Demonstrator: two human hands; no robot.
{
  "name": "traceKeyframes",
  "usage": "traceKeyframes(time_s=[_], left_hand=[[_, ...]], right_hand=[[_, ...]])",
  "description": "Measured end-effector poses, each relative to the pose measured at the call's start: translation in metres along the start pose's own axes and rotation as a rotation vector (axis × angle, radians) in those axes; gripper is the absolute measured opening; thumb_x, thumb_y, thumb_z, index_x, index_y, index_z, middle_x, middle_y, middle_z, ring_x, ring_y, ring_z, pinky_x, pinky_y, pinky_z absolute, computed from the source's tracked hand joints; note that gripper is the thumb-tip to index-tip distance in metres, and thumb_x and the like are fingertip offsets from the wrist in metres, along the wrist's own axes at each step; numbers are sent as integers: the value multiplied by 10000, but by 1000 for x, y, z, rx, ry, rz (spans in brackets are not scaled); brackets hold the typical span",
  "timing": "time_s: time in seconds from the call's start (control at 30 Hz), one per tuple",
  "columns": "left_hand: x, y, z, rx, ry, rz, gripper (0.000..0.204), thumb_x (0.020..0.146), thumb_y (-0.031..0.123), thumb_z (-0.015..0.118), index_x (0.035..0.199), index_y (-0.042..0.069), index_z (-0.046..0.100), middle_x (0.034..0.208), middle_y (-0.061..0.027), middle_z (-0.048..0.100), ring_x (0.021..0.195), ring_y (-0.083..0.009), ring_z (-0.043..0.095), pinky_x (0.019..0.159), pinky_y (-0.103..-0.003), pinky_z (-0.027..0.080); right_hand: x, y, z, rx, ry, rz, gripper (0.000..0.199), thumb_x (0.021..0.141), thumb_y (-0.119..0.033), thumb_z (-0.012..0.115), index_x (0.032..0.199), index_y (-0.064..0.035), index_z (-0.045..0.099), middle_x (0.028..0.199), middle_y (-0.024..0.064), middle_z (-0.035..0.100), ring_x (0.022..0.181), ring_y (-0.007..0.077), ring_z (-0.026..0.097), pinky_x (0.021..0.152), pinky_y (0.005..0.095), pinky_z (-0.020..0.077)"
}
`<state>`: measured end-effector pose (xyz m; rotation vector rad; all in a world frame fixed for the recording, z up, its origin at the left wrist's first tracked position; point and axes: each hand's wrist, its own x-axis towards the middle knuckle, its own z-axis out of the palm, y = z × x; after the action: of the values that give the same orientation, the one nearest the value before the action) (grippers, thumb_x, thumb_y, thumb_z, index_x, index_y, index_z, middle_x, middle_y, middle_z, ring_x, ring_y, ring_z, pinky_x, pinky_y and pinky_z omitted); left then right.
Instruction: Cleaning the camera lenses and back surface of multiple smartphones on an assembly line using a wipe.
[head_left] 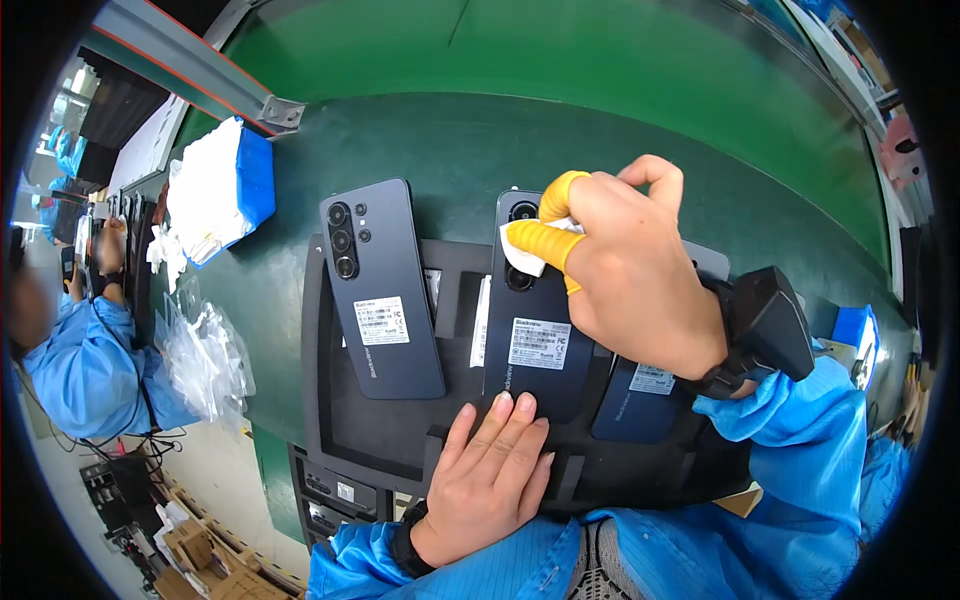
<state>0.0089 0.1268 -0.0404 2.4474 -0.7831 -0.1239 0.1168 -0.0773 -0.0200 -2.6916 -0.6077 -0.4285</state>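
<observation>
Between left phone and middle phone, edges leave a gap.

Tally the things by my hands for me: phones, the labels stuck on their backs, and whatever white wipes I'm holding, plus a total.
Dark blue rectangular phones: 3
White rectangular printed labels: 3
Soft white wipe, in your right hand: 1
Total: 7

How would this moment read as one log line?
right hand: holds white wipe against cameras of middle phone | left hand: touches middle phone's lower end | left phone: overlaps black tray
</observation>
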Motion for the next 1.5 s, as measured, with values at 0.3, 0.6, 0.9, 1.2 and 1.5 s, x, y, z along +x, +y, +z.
traceKeyframes(time_s=[0.3, 0.6, 0.9, 1.2, 1.5], left_hand=[[-1, 2, -2, 19, -26, -12, 347, 744, 131, 744, 1072, 39, 681, 1257, -156, 629, 1238, -287, 561, 1099, -463, 335], [-2, 2, -1, 17, -37, -27, 337, 748, 139, 747, 1067, 48, 688, 1251, -153, 634, 1237, -284, 562, 1099, -463, 336], [-2, 0, -2, 15, -46, -20, 343, 745, 140, 749, 1071, 51, 690, 1253, -144, 635, 1234, -277, 565, 1097, -460, 341], [-3, -1, -1, 48, -57, -3, 316, 835, 197, 676, 1117, 55, 688, 1300, -130, 609, 1243, -246, 558, 1074, -436, 361], [-2, 2, -2, 27, -42, -19, 339, 741, 121, 748, 1068, 50, 691, 1259, -143, 631, 1245, -270, 556, 1104, -456, 333]], right_hand=[[-6, 5, -7, -122, 60, -88, 107, 713, -62, 714, 815, -47, 740, 906, 30, 633, 783, 186, 573, 902, 482, 299], [-8, 17, 6, -244, 257, -243, 104, 686, -143, 727, 778, -98, 744, 820, -58, 554, 808, 116, 524, 899, 466, 316], [-13, 23, 7, -204, 253, -260, 127, 649, -128, 756, 773, -102, 744, 798, -53, 531, 788, 121, 529, 899, 461, 293], [-10, 25, 10, -225, 290, -270, 123, 648, -124, 759, 751, -72, 719, 863, -36, 577, 800, 127, 538, 898, 469, 294], [-4, 25, 10, -234, 295, -293, 91, 655, -120, 746, 734, -85, 717, 901, -31, 601, 820, 126, 543, 903, 455, 301]])
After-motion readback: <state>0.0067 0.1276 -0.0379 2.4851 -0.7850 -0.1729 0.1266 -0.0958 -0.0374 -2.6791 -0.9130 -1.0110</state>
